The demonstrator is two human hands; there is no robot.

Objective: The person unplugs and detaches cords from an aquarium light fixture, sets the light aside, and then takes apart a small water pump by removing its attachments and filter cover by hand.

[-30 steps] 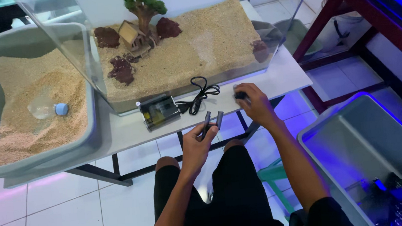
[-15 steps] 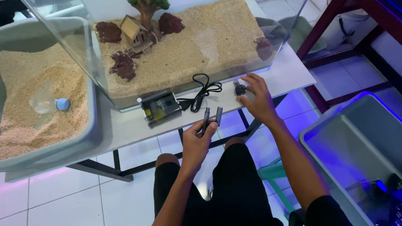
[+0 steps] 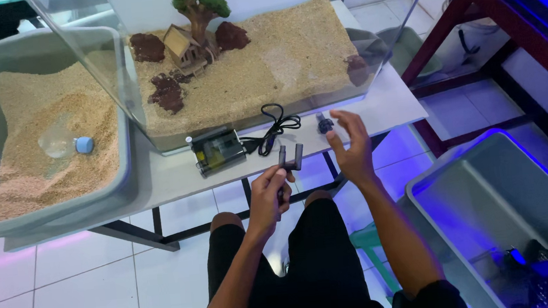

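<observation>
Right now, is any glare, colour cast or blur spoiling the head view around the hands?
Head view: blue-violet light tints the floor and the grey tub at right; left hand and its dark U-shaped piece are sharp; right hand slightly soft.

Bracket (image 3: 290, 159): small, dark, U-shaped, two prongs pointed upward; held upright at its lower end, above the bench edge.
Small dark fitting (image 3: 324, 126): laid on the white bench, beside the coiled black cable.
</observation>
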